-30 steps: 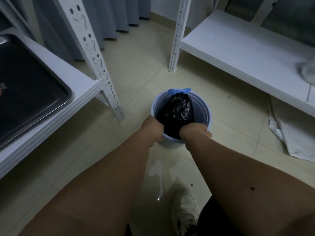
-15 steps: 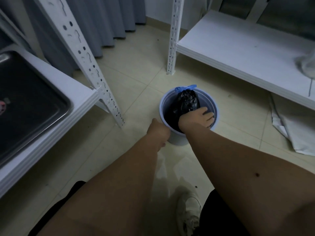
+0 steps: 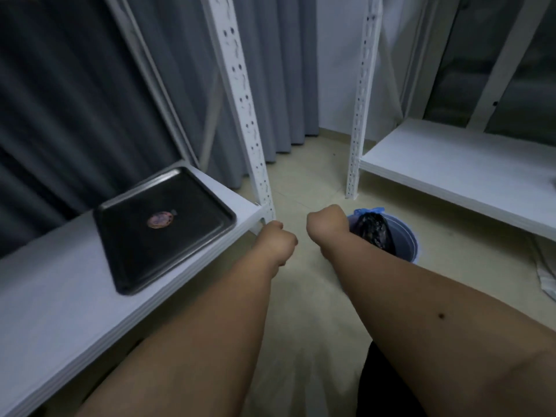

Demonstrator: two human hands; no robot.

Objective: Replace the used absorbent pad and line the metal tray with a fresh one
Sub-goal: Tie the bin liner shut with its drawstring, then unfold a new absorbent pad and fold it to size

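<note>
The dark metal tray lies bare on the white left shelf, with a small round brownish object near its middle. On the floor stands a pale blue bucket that holds a knotted black bag with a blue tie. My left hand hovers by the shelf corner, fingers curled, holding nothing. My right hand hangs just left of the bucket rim, bent down at the wrist with its fingers hidden. No pad is in either hand.
A perforated white upright rises at the left shelf's corner and another post at the right shelf. Grey curtains hang behind. A white sheet lies on the floor at the far right edge.
Both hands have come up out of and away from the bucket, leaving the black bag inside. The view has lifted and turned left, bringing the whole tray into sight.
</note>
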